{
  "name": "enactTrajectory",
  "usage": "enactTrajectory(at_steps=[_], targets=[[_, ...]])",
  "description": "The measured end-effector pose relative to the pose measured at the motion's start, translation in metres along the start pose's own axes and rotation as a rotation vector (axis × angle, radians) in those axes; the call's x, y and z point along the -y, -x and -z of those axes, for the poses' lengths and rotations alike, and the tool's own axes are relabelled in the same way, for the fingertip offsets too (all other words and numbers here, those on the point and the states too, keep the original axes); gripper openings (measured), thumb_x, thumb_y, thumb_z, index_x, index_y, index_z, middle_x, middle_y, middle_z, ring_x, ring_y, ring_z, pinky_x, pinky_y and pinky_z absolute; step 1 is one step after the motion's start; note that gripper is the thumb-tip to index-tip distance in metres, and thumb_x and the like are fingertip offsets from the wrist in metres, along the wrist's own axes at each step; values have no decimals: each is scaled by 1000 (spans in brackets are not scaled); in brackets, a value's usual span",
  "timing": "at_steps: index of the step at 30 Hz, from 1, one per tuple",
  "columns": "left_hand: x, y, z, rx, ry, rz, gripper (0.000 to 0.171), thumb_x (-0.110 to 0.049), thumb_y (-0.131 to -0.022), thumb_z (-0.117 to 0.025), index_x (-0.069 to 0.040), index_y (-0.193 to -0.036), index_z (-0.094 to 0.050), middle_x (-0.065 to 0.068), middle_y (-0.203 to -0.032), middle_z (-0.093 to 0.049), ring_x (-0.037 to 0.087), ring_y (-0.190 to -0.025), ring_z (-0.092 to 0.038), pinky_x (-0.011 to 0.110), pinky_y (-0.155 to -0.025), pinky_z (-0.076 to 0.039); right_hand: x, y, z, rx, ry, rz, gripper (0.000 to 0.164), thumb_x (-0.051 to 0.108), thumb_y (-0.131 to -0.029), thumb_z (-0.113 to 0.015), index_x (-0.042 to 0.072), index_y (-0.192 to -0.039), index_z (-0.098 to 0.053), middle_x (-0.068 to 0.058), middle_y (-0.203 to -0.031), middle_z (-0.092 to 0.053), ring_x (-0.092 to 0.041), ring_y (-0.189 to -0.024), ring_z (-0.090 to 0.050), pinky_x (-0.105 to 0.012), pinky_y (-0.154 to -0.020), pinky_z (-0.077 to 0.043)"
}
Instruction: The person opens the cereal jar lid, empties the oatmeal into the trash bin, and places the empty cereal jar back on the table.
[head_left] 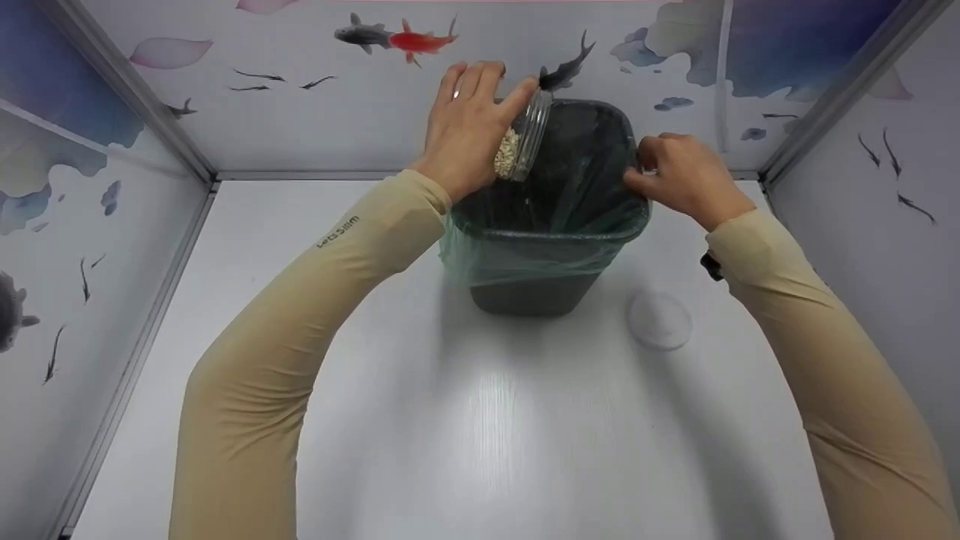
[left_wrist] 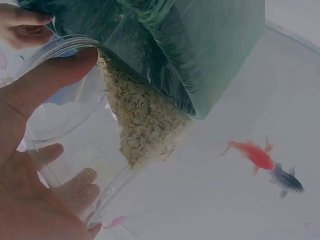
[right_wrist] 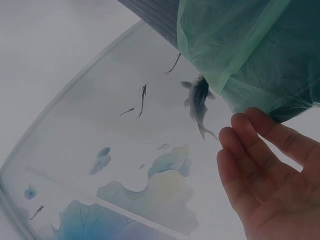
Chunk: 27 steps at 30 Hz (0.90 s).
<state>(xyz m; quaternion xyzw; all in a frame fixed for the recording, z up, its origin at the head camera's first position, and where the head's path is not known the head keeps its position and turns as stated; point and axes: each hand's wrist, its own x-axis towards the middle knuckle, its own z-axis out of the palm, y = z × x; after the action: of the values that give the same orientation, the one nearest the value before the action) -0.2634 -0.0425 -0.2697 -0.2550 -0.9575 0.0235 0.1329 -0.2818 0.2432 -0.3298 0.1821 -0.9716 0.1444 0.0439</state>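
Note:
My left hand (head_left: 466,124) grips a clear jar (head_left: 534,131) and tips it sideways over the left side of a dark trash bin (head_left: 525,296). Pale flakes that look like rolled oats (left_wrist: 142,117) lie against the jar's lower wall, as the left wrist view shows. A thin green bag (head_left: 536,259) lines the bin and folds over its rim. On the bin's right side, my right hand (head_left: 686,176) pinches the rim and bag between thumb and fingers; in the right wrist view its other fingers (right_wrist: 235,170) are bent outside the bin.
A round clear lid (head_left: 659,321) lies on the white table (head_left: 480,442), to the right of the bin. Panels printed with fish and leaves (head_left: 300,120) enclose the table at the back and sides. The bin stands close to the back panel.

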Motion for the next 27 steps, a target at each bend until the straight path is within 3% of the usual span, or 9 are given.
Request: enactTrajectory(at_steps=[6, 17, 27], targets=[[-4, -2, -2, 12, -22, -2, 78, -5, -83, -69, -23, -149, -32, 16, -147, -32, 32, -137, -26, 43, -115, -7, 2, 1, 1, 19, -9, -18, 32, 26, -91, -52, -5, -93, -60, -21, -89, -58, -37, -76, -54, -51, -67, -45], [-8, -1, -12, -41, -64, -46, 73, -2, -84, -66, -21, -147, -35, 17, -145, -35, 31, -136, -29, 41, -115, -10, 2, 0, 1, 26, -10, -18, 33, 26, -91, -52, -5, -94, -61, -22, -90, -58, -37, -77, -55, -52, -69, -46], [-5, -3, -15, -27, -103, -36, 69, -6, -89, -62, -21, -150, -32, 17, -148, -32, 31, -138, -27, 42, -116, -7, 1, 1, 0, -10, -9, 2, 29, 25, -90, -53, -3, -89, -59, -20, -86, -57, -37, -76, -54, -51, -67, -43]])
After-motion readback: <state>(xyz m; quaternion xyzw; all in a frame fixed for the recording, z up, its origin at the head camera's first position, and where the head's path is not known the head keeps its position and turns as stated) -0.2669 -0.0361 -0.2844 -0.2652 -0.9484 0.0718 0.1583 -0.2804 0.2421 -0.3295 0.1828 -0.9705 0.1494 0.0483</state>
